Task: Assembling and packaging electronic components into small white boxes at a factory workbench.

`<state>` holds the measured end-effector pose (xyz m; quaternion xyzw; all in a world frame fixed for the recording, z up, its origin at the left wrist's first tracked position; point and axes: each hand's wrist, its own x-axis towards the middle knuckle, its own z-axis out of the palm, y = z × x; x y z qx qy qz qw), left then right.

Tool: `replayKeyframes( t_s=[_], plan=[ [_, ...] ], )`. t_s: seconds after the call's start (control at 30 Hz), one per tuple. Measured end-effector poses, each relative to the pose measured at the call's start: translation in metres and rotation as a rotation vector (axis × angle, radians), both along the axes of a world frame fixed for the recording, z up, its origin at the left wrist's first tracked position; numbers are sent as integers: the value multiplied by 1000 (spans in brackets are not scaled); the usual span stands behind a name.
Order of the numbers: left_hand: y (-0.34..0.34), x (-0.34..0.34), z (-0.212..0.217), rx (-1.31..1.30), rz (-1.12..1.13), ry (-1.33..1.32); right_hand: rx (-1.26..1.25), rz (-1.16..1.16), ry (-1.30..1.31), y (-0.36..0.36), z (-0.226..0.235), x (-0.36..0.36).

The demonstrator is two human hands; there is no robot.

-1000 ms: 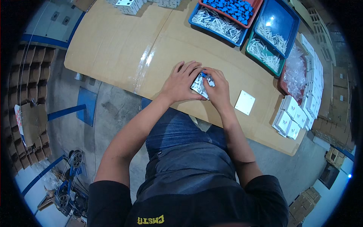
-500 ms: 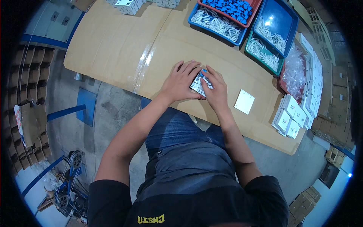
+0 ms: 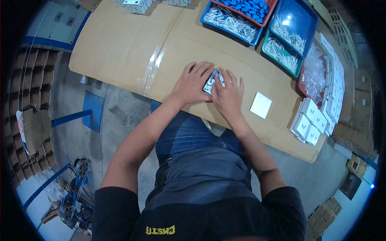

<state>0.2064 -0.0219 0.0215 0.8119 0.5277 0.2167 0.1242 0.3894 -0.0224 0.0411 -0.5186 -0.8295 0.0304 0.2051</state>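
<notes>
A small square panel (image 3: 209,86), its upper face covered in silvery and blue parts, sits between my hands near the table's front edge. My left hand (image 3: 192,85) curls along its left side, fingers over the far edge and thumb at the near edge, gripping it. From the right, my right hand (image 3: 229,94) bends over the panel, thumb and fingertips pressed on its face. The hands cover much of the panel, so its kind cannot be told. A plain white square plate (image 3: 260,105) lies flat to the right of my right hand.
Blue parts fill a red tray (image 3: 257,22) at the back, above a blue tray (image 3: 251,42) of white sticks. More sticks lie in a tilted blue tray (image 3: 295,16) and a green tray (image 3: 298,74). Clear plastic bags (image 3: 313,78) and stacked white boxes (image 3: 309,110) line the right side.
My right hand has shifted over the panel, its fingers straighter and more spread and its thumb at a new spot. The left hand still holds the panel's left side.
</notes>
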Motion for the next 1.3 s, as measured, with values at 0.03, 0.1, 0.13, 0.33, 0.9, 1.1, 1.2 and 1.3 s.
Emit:
replayKeyframes(
  t_s=[0.03,0.1,0.13,0.33,0.9,1.1,1.2,1.3],
  plan=[
    [2,1,2,-4,6,-13,-15,43,-63,5,3,-1],
    [-1,-1,1,-11,21,-12,-28,57,-123,8,9,-1],
    [-2,-3,2,6,-3,-14,-58,128,-60,13,13,0],
    [-8,-1,7,-27,31,-19,-72,-317,400,-6,13,98],
    [-35,25,15,-529,125,-1270,-565,-257,1292,-40,23,160],
    [-60,57,32,-712,-57,-1943,-709,-235,1881,-40,41,155],
    [-66,65,40,-781,-127,-1997,-766,-308,1977,-41,28,155],
    [-66,68,43,-818,-151,-1945,-1143,-35,2191,-42,-44,196]
  ],
)
